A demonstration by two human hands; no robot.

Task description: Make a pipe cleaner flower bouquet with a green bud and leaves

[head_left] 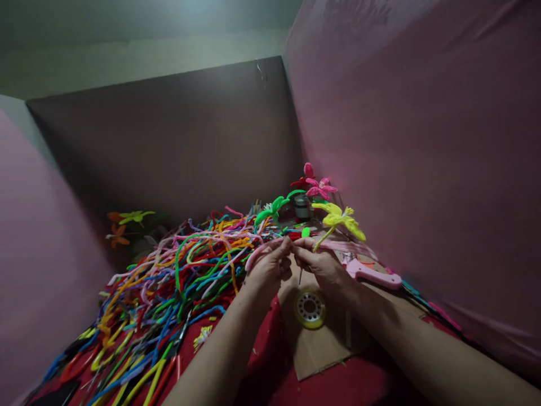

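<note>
My left hand (pixel 274 268) and my right hand (pixel 319 265) meet fingertip to fingertip above a piece of cardboard. Both are closed in a pinch on pale pink pipe cleaners (pixel 262 249), whose ends stick out to the left and, as a bundle, to the right behind my right hand. A thin dark stem (pixel 300 276) points down between the hands. Against my right hand rises a yellow pipe-cleaner flower (pixel 338 219); whether its stem is held there, I cannot tell. The exact pinch point is hidden by my fingers.
A yellow-rimmed tape roll (pixel 310 324) lies on the cardboard (pixel 313 361), with a pink glue gun (pixel 376 275) at right. Many coloured pipe cleaners (pixel 169 293) heap up at left. Green (pixel 273 210) and pink flowers (pixel 321 188) stand behind, near the wall (pixel 414 141).
</note>
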